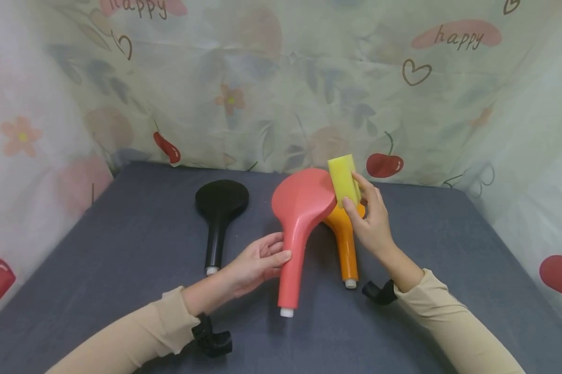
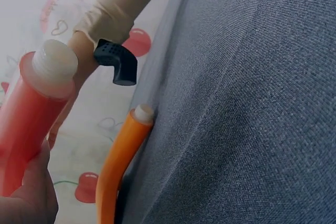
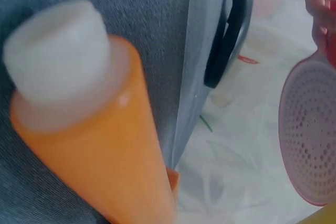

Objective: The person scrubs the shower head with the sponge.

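Observation:
My left hand (image 1: 262, 262) grips the handle of a coral-pink shower head (image 1: 304, 200), raised over the table with its smooth back toward the head camera. Its perforated grey spray face (image 3: 310, 135) shows in the right wrist view. A white threaded end (image 2: 55, 61) sticks out of the handle. Between thumb and fingers, my right hand (image 1: 372, 221) pinches a yellow sponge (image 1: 343, 179) right at the rim of the coral head. Below that hand lies an orange shower head (image 1: 345, 234), its top partly hidden by the coral head and the sponge.
On the left of the dark grey table (image 1: 122, 249) lies a black shower head (image 1: 221, 205). Black wrist mounts (image 1: 212, 337) hang under both sleeves. A printed cloth (image 1: 281, 93) hangs behind the table and at its sides.

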A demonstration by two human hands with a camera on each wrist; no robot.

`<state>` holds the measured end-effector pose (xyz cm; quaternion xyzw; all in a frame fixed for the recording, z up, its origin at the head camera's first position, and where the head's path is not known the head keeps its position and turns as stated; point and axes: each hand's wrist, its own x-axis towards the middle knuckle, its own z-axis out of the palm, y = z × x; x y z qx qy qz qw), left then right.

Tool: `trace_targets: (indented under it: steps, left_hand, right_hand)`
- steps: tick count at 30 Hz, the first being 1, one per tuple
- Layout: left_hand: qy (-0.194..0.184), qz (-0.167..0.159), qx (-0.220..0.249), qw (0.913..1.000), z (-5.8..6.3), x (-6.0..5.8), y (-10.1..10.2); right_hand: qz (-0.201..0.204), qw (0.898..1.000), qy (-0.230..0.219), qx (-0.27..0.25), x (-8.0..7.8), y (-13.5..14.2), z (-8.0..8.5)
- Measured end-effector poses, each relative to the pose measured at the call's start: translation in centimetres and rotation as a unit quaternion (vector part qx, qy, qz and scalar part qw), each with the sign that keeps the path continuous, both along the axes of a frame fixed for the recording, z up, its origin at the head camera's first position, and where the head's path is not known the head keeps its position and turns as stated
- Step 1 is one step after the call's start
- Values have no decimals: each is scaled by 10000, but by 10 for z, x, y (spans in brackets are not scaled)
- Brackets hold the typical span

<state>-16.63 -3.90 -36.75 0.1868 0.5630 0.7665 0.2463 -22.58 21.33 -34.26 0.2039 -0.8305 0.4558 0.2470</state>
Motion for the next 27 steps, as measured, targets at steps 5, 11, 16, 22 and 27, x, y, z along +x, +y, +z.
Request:
trace_targets:
  steps: [5, 11, 16, 22, 27]
  left_hand:
    - [40, 140, -62, 9999, 1, 0, 0]
    - [164, 157, -556, 9982, 1, 0, -2]
    - [386, 26, -867, 9955, -1, 1, -3]
    - [541, 133, -1007, 9934, 0, 1, -4]
    - [706, 275, -1118, 9908, 1, 0, -5]
  right_hand:
    - [66, 9999, 19, 82, 4, 1, -4]
    - [104, 9999, -25, -69, -1, 5, -1]
    - [83, 9991, -349, -212, -8, 7, 6]
    - [95, 9956, -887, -279, -5, 12, 12]
    - [33, 9947, -991, -274, -3, 17, 14]
